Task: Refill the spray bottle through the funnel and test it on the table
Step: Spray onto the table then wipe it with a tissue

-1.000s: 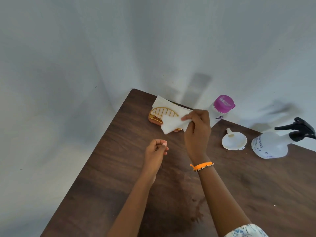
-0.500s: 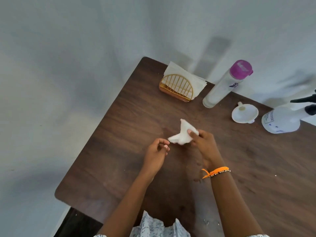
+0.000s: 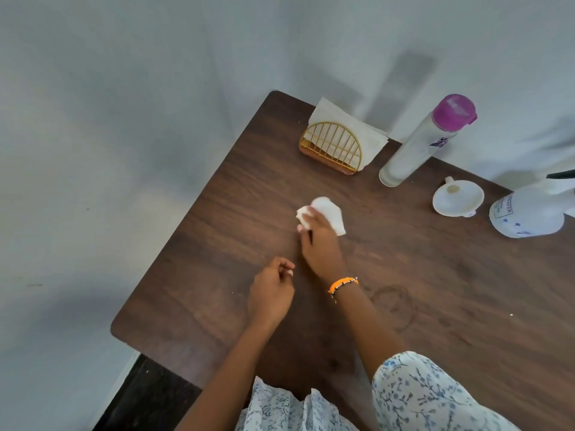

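- Right hand [image 3: 320, 244] pressing crumpled napkin [image 3: 326, 213] onto mid-tabletop [image 3: 217, 244], fingers curled over it.
- Left hand [image 3: 270, 293] loosely curled, holding nothing.
- Napkin probably soft, light, tear-prone when wet; best bunched under fingertips.

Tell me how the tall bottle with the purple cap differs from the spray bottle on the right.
The purple-capped bottle is tall and slim; the spray bottle is squat and round-bodied. The first ends in a purple cap, the second in a dark trigger head, partly cut off by the frame edge. The spray bottle carries a blue-printed label. Both are whitish and stand on the wooden table, flanking the funnel.
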Action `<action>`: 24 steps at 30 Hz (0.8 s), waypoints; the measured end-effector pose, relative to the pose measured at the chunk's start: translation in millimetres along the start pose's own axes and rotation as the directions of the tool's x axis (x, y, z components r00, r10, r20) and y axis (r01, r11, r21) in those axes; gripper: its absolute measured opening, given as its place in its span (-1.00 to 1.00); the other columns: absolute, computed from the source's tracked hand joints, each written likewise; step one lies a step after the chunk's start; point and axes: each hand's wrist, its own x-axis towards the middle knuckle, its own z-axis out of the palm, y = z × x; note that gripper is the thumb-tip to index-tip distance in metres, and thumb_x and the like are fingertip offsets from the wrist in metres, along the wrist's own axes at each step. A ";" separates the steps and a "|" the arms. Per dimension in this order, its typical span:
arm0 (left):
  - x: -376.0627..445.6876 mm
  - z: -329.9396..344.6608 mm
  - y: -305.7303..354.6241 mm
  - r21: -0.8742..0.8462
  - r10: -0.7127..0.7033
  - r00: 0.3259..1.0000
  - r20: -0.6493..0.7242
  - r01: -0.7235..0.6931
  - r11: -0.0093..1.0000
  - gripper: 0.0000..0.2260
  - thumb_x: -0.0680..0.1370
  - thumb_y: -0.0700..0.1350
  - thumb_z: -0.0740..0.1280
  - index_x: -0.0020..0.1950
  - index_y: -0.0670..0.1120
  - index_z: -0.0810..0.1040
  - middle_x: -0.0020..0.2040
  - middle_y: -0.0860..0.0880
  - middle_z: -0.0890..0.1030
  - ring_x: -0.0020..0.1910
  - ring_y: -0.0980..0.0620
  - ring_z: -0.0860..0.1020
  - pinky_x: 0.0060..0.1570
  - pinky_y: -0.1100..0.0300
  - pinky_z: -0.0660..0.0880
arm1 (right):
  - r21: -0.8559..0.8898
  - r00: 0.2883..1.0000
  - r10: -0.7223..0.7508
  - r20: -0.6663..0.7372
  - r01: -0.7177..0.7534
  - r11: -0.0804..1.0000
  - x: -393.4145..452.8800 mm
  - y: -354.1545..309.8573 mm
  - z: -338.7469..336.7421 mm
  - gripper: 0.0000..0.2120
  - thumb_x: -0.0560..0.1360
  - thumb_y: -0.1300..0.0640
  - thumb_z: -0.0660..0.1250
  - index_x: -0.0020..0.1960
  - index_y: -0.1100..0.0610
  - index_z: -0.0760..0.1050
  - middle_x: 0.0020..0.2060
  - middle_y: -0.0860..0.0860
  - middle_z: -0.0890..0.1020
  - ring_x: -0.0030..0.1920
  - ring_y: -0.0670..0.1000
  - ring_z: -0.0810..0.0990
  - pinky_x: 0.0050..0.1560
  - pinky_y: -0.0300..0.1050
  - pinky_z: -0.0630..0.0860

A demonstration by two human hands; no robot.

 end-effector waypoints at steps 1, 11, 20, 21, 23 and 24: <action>-0.5 -0.5 -2.6 0.027 0.003 1.000 -0.001 -0.003 1.000 -0.84 0.51 -0.19 0.24 -0.07 0.07 0.52 -0.14 0.10 0.57 -0.07 0.02 0.53 -0.14 0.20 0.37 | -0.024 0.992 -0.076 0.097 0.078 0.997 -6.6 0.1 6.3 -0.69 0.55 0.26 0.14 0.26 0.18 0.46 0.32 0.09 0.44 0.38 0.05 0.32 0.35 -0.22 0.18; -1.3 1.8 -16.5 0.201 0.042 0.999 0.021 -0.045 0.979 -0.83 0.48 -0.22 0.27 -0.05 0.05 0.49 -0.27 0.16 0.51 -0.17 0.09 0.56 -0.28 0.23 0.38 | -0.185 0.973 -0.202 -0.109 0.180 0.966 -21.5 62.7 -34.5 -0.77 0.53 0.26 0.14 -0.05 0.13 0.58 0.04 0.08 0.61 0.17 0.14 0.45 0.36 -0.12 0.16; -7.5 -1.0 -31.5 0.215 0.067 0.995 -0.070 -0.051 0.975 -0.71 0.37 -0.08 0.48 -0.16 -0.02 0.35 -0.23 0.06 0.41 -0.24 0.07 0.40 -0.23 0.22 0.27 | -0.030 0.939 -0.200 0.279 0.217 0.976 -13.9 31.2 32.1 -0.56 0.51 0.36 -0.05 0.26 0.16 0.45 0.28 0.07 0.47 0.36 0.10 0.35 0.37 -0.25 0.14; -7.4 -1.2 -35.0 0.218 0.071 0.995 -0.066 -0.055 0.974 -0.70 0.36 -0.07 0.48 -0.17 -0.03 0.35 -0.24 0.06 0.41 -0.24 0.06 0.40 -0.23 0.22 0.26 | -0.004 0.921 -0.250 0.300 0.263 0.965 -33.9 32.8 28.5 -0.51 0.48 0.44 0.04 0.30 0.11 0.42 0.34 0.04 0.43 0.39 0.02 0.32 0.42 -0.27 0.09; -6.3 -2.5 -36.8 0.215 0.077 0.996 -0.049 -0.064 0.975 -0.69 0.35 -0.07 0.49 -0.18 -0.05 0.35 -0.27 0.07 0.39 -0.24 0.05 0.40 -0.23 0.21 0.26 | 0.028 0.892 -0.357 0.279 0.364 0.931 -69.2 43.9 10.7 -0.44 0.44 0.50 0.13 0.33 0.06 0.41 0.36 -0.05 0.39 0.40 -0.06 0.28 0.47 -0.21 0.06; -4.8 -3.1 -36.8 0.215 0.073 0.997 -0.038 -0.063 0.974 -0.70 0.36 -0.06 0.49 -0.18 -0.05 0.35 -0.28 0.08 0.38 -0.23 0.05 0.40 -0.23 0.21 0.26 | 0.044 0.901 -0.359 0.244 0.360 0.932 -80.1 50.3 -2.7 -0.46 0.47 0.48 0.15 0.31 0.03 0.43 0.34 -0.07 0.40 0.40 -0.05 0.30 0.47 -0.12 0.11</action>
